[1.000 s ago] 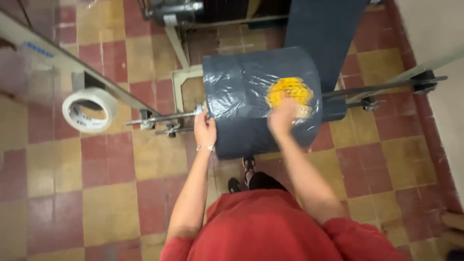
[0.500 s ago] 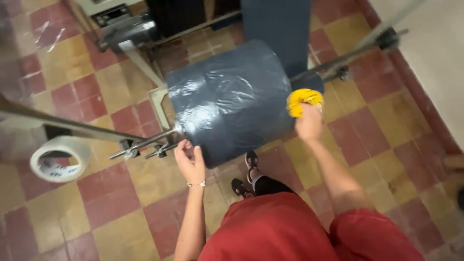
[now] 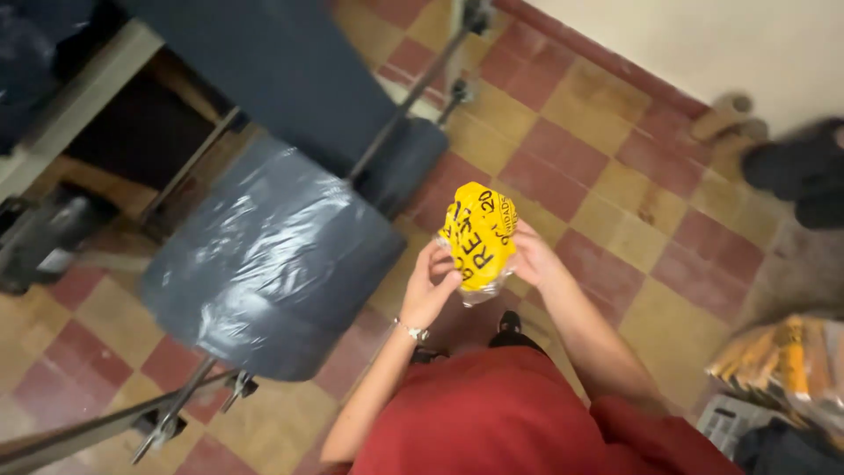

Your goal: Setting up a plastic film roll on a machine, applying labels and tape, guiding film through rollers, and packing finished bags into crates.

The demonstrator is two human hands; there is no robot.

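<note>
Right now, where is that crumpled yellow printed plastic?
In the head view the yellow printed plastic sits centre-right, held between the left hand and right hand, just right of the grey plastic-wrapped roll and above the checkered floor.

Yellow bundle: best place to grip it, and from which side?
Take the yellow bundle by its two flanks, one from each side, as the left hand and right hand hold it now. It looks crumpled and soft, upright and tapering upward, so probably low on the flanks.
</note>
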